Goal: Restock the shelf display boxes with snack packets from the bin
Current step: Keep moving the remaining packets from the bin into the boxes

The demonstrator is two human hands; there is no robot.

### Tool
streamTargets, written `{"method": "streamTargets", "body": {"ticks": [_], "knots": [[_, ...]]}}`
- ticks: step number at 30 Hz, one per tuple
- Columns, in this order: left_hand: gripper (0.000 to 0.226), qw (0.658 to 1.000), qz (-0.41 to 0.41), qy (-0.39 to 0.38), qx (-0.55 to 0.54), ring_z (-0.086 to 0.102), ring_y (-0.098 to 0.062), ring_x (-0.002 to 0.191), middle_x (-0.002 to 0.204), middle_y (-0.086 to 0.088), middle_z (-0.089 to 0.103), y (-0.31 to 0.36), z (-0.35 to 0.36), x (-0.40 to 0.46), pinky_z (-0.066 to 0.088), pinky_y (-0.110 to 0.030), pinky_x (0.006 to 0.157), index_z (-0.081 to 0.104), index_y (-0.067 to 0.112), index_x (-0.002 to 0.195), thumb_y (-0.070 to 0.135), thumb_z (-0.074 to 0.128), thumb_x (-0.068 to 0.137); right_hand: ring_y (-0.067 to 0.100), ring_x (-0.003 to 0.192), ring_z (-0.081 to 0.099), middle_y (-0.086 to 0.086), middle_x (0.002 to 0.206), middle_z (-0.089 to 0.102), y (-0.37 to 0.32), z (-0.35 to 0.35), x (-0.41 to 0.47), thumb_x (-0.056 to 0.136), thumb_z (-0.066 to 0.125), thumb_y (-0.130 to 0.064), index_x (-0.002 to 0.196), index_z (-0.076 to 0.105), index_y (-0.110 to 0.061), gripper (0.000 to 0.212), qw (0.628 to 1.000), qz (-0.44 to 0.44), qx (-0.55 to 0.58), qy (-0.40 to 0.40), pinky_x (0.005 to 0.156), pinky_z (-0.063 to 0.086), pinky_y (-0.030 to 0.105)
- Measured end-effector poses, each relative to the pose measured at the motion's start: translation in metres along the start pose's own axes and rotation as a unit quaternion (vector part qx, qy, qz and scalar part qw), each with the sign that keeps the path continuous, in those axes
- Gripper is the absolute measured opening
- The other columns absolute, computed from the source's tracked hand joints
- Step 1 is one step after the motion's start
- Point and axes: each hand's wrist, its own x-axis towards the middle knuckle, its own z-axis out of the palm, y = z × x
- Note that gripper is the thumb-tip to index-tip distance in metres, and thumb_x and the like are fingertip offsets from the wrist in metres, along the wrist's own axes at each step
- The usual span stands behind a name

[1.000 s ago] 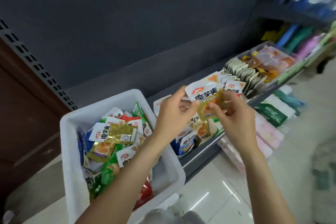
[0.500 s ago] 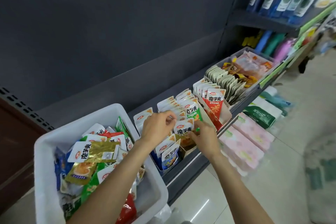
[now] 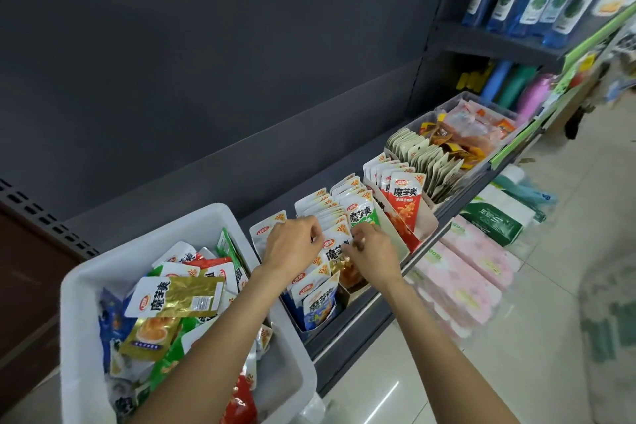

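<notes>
Head view, left hand (image 3: 292, 244) and right hand (image 3: 373, 253) pinching glossy foil packet (image 3: 339, 256), cardboard display box (image 3: 354, 293)

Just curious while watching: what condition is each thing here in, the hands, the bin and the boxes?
Left hand: curled on packet tops.
Right hand: pinching gold packet into its box.
White bin: heaped with mixed packets.
Red packet box: packets standing upright.
Blue packet box: upright too.

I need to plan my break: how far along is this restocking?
Done: the red and green display boxes look full. In hand: both hands, left hand and right hand, seat a yellow packet into its box. Left: the white bin holds many packets.
</notes>
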Motion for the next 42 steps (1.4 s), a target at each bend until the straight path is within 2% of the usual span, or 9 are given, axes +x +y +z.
{"method": "streamTargets", "body": {"ticks": [8,15,19,22,25,31,34,39,42], "knots": [[0.021,0.993,-0.023,0.011,-0.118,0.061,-0.008,0.089,0.110,0.005,0.064,-0.006,-0.002,-0.006,0.053,-0.027,0.076,0.060,0.021,0.111,0.026,0.059,0.090,0.009,0.063,0.066,-0.001,0.073,0.065,-0.003,0.002,0.002,0.092,0.059,-0.015,0.078,0.049,-0.018,0.018,0.985,0.034,0.166,0.028,0.059,0.054,0.026],[0.022,0.974,-0.036,0.133,-0.182,0.058,-0.007,0.102,0.115,0.006,0.062,-0.018,-0.019,-0.044,0.047,-0.018,0.083,0.062,0.025,0.111,0.018,0.059,0.090,0.003,0.083,0.060,-0.005,0.116,0.052,-0.014,-0.004,-0.025,0.090,0.062,-0.014,0.106,0.052,-0.022,0.021,0.980,0.042,0.178,0.082,0.065,0.056,0.024],[0.021,0.923,-0.075,0.310,-0.214,0.057,0.001,0.098,0.105,0.014,0.063,-0.050,-0.042,-0.102,0.045,-0.013,0.084,0.062,0.023,0.110,0.016,0.060,0.090,0.003,0.089,0.061,-0.006,0.100,0.062,-0.060,-0.034,-0.058,0.089,0.061,-0.007,0.098,0.058,-0.022,0.017,0.963,-0.091,0.236,0.097,0.065,0.048,0.011],[0.018,0.887,-0.153,0.392,-0.191,0.059,-0.006,0.095,0.099,0.012,0.065,-0.091,-0.049,-0.146,0.049,-0.026,0.079,0.062,0.022,0.107,0.020,0.055,0.090,0.005,0.082,0.062,-0.010,0.088,0.065,-0.111,-0.030,-0.071,0.089,0.060,-0.006,0.091,0.060,-0.021,0.015,0.942,-0.217,0.256,0.019,0.066,0.048,0.012],[0.024,0.901,-0.254,0.315,-0.154,0.060,-0.019,0.097,0.103,0.003,0.065,-0.138,-0.039,-0.168,0.050,-0.037,0.081,0.059,0.017,0.112,0.014,0.059,0.088,0.005,0.083,0.062,-0.008,0.092,0.066,-0.153,0.018,-0.071,0.088,0.060,-0.007,0.096,0.063,-0.018,0.014,0.930,-0.307,0.176,-0.101,0.070,0.048,0.011],[0.036,0.929,-0.345,0.073,-0.110,0.057,-0.026,0.106,0.114,-0.005,0.062,-0.182,0.003,-0.178,0.047,-0.038,0.089,0.055,0.017,0.118,0.031,0.060,0.086,0.027,0.112,0.053,0.008,0.124,0.055,-0.191,0.148,-0.055,0.090,0.057,-0.017,0.123,0.054,-0.012,0.033,0.884,-0.390,-0.125,-0.225,0.091,0.048,0.039],[0.039,0.924,-0.355,0.071,-0.123,0.051,-0.027,0.115,0.121,-0.008,0.056,-0.181,0.007,-0.175,0.043,-0.039,0.096,0.051,0.014,0.122,0.030,0.057,0.087,0.035,0.122,0.044,0.015,0.132,0.046,-0.192,0.177,-0.054,0.084,0.057,-0.002,0.134,0.040,-0.008,0.053,0.864,-0.367,-0.253,-0.236,0.091,0.048,0.047],[0.039,0.897,-0.374,0.121,-0.203,0.050,-0.021,0.115,0.120,0.001,0.057,-0.170,-0.009,-0.168,0.043,-0.035,0.094,0.049,0.020,0.126,0.035,0.056,0.090,0.033,0.101,0.063,0.018,0.118,0.059,-0.188,0.170,-0.059,0.089,0.042,0.004,0.132,0.037,-0.003,0.043,0.836,-0.427,-0.307,-0.157,0.075,0.052,0.039],[0.021,0.811,-0.369,0.198,-0.407,0.057,-0.010,0.097,0.101,0.019,0.057,-0.149,-0.032,-0.167,0.045,-0.030,0.087,0.054,0.028,0.113,0.029,0.057,0.092,0.028,0.083,0.067,0.012,0.096,0.068,-0.189,0.140,-0.064,0.094,0.044,-0.004,0.124,0.047,-0.006,0.030,0.913,-0.360,-0.150,-0.125,0.065,0.048,0.033]]}}
